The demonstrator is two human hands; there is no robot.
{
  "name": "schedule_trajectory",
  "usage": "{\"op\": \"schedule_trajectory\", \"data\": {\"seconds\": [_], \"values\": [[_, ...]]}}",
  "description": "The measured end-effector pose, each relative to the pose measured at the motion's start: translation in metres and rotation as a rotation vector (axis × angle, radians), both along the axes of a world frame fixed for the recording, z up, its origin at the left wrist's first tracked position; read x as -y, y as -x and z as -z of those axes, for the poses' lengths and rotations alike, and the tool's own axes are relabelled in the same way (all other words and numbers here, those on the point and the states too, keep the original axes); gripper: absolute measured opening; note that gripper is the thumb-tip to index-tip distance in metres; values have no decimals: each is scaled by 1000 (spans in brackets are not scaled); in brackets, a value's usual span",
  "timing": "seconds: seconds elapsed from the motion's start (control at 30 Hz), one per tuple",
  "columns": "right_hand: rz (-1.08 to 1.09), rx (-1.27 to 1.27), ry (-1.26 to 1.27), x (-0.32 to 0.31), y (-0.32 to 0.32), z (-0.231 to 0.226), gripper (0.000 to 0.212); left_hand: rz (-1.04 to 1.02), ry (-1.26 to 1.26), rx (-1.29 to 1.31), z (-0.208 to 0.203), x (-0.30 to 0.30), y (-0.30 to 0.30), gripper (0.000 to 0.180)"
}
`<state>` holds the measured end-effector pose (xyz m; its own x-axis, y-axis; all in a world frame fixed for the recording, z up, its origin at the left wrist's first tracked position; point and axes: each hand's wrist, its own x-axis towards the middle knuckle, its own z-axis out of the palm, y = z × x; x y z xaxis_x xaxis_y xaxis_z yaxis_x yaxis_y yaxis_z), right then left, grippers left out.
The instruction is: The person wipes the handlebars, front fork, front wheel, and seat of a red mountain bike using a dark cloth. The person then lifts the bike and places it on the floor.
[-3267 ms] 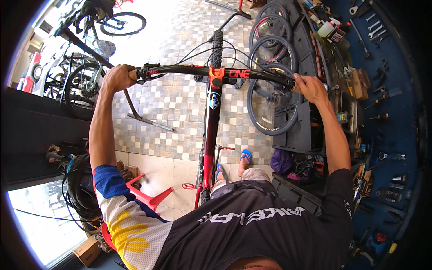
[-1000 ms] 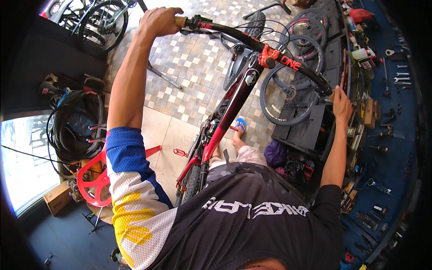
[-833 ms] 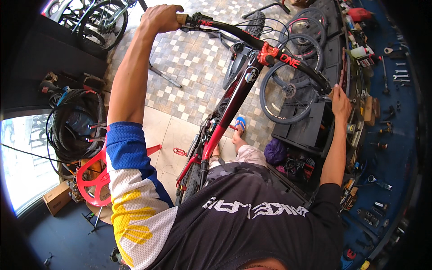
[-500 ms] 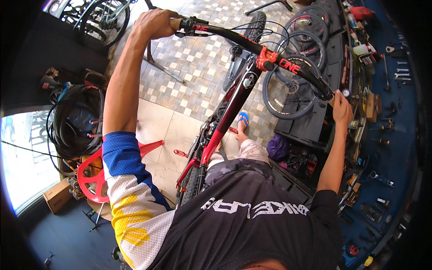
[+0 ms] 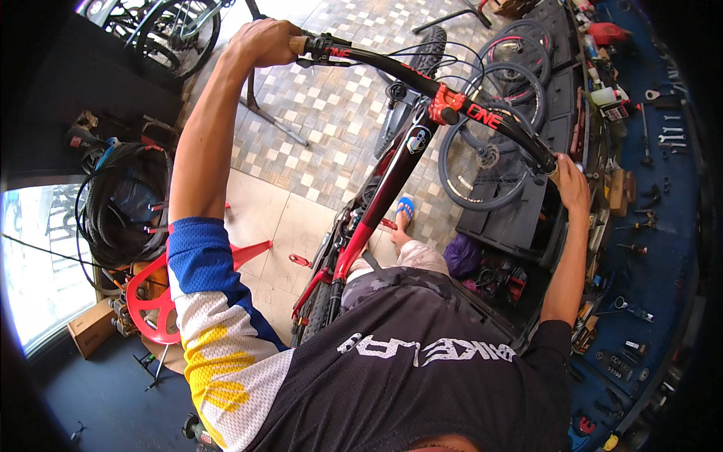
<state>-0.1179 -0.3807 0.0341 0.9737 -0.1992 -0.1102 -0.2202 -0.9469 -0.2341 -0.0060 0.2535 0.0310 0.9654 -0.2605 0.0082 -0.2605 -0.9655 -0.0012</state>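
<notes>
A red and black mountain bike (image 5: 392, 183) leans beside me, its frame running from the lower middle up toward the far side. Its wide black handlebar (image 5: 403, 71) spans the view and is clamped by a red stem (image 5: 446, 104). At the left end, my left hand (image 5: 265, 43) is closed around a tan grip (image 5: 297, 45), next to a brake lever (image 5: 329, 49). My right hand (image 5: 574, 184) wraps the right end of the bar, hiding most of the grip there. The front tyre (image 5: 432, 51) shows beyond the bar.
Several loose wheels (image 5: 486, 158) lean against black cabinets (image 5: 493, 218) on the right. A blue tool board (image 5: 659, 248) with wrenches runs along the right side. At left are a red stool (image 5: 151, 294) and a bundle of tyres (image 5: 124, 203). A stand (image 5: 275, 124) rests on the tiled floor.
The view has shifted slightly, and my right hand and forearm sit a little lower in it. Both hands keep their hold on the handlebar.
</notes>
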Motion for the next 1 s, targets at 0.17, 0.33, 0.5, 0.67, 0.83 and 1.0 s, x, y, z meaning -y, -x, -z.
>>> {"op": "schedule_trajectory", "data": {"seconds": [0.17, 0.33, 0.5, 0.67, 0.83, 1.0], "values": [[-35, 111, 124, -3, -34, 1, 57, -40, -21, -44, 0, 5, -40, 27], [-49, 137, 147, -3, -49, 1, 56, -61, -23, -69, 5, 7, -53, 32], [-63, 61, 91, 8, -49, 2, 55, -19, 1, -28, 6, 7, -47, 34], [-140, -109, -227, 30, -40, -4, 55, -1, -6, -20, 1, 10, -47, 30], [-303, -225, -123, 21, -9, -17, 73, 45, 11, -13, -6, 8, -34, 28], [-258, -238, 32, 18, 14, -9, 65, 56, -15, -141, -30, 27, -15, 30]]}}
